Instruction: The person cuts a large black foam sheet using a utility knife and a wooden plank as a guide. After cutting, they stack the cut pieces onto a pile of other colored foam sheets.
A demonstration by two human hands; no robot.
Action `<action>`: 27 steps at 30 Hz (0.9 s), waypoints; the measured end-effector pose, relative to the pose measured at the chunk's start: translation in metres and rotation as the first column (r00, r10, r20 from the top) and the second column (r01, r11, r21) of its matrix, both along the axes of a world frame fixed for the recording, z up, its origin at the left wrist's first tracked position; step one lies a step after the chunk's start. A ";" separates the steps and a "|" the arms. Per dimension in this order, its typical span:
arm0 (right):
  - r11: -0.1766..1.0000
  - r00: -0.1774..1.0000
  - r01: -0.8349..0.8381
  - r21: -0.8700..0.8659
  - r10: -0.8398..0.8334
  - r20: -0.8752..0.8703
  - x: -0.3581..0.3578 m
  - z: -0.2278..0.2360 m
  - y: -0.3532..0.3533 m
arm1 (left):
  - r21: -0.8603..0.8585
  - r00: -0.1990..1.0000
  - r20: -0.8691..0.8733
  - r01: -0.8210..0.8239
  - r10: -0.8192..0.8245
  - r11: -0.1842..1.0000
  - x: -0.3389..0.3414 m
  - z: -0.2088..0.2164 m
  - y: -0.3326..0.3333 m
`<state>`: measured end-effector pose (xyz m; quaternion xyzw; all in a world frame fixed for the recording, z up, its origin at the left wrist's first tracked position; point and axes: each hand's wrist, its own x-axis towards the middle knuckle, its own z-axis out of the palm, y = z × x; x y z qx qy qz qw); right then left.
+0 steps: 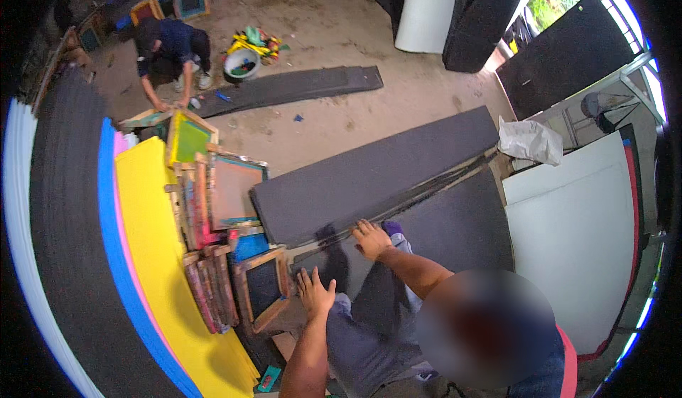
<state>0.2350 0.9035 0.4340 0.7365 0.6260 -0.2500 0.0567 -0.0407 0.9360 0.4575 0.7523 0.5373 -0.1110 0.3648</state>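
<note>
Both hands flat and open, gripping nothing, on a dark grey foam sheet [426, 220] lying on the floor. Left hand [315, 291] presses fingers spread at the sheet's near-left corner; right hand [371, 239] rests on the sheet's upper edge. Second dark sheet [369, 174] overlaps just beyond that edge. Wooden screen frames [227, 199] stacked left of the sheet, yellow foam board [153, 256] beyond them. White board [575, 234] right of the sheet. Another person [170, 53] crouches far beyond.
</note>
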 end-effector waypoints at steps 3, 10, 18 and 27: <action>0.994 0.998 0.037 -0.104 -0.032 0.048 0.078 -0.051 -0.030 | 0.007 0.991 -0.045 0.125 -0.125 0.992 0.064 -0.046 0.005; 0.970 0.988 0.141 -0.199 -0.125 0.091 0.236 -0.199 -0.052 | -0.058 0.969 -0.142 0.195 -0.202 0.979 0.180 -0.174 0.023; 0.995 0.987 -0.081 0.056 0.072 0.145 0.348 -0.285 -0.015 | 0.088 0.935 -0.220 0.304 -0.279 0.949 0.304 -0.277 0.062; 0.878 0.864 -0.468 0.104 0.429 0.263 0.367 -0.331 -0.020 | 0.006 0.893 -0.318 0.339 -0.319 0.941 0.344 -0.301 0.066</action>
